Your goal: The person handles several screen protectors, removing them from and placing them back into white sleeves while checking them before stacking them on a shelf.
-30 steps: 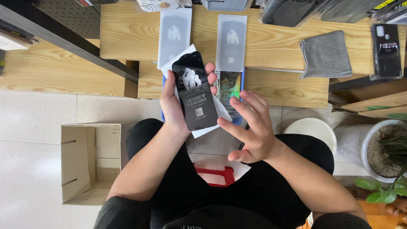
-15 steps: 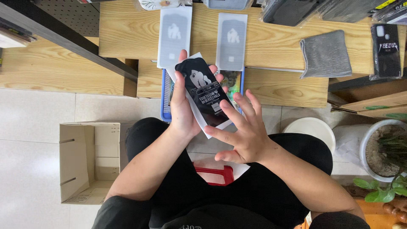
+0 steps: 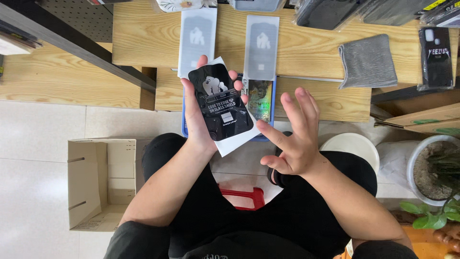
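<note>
Black glossy screen protector [image 3: 220, 102], flat rounded rectangle, white print on its face, tilted, held above the lap just near of the table [image 3: 306, 52] edge. White paper sleeve [image 3: 237, 139] directly behind it, corner sticking out lower right. Left hand [image 3: 199, 112] grasping both: thumb along the left edge, fingers [image 3: 238, 86] curled round the right edge. Right hand [image 3: 292, 139] just right of the protector, apart from it, fingers spread and released, holding nothing. Behind the protector, blue-cased phone [image 3: 261, 103] lying flat, iridescent sticker on its screen, mostly hidden. Far side: pale wood-grain table, two translucent grey sleeves [image 3: 261, 45] side by side, flat, long, rectangular. Right of these, folded grey cloth [image 3: 367, 61], soft weave. Far right, black phone case [image 3: 435, 57] in clear wrap. Left, on pale tiled floor, open cardboard box [image 3: 100, 182]. Right, round white stool [image 3: 357, 146] and white plant pot [image 3: 433, 170] with soil and green leaves. Between dark-clothed knees, red plastic stool [image 3: 242, 196].
</note>
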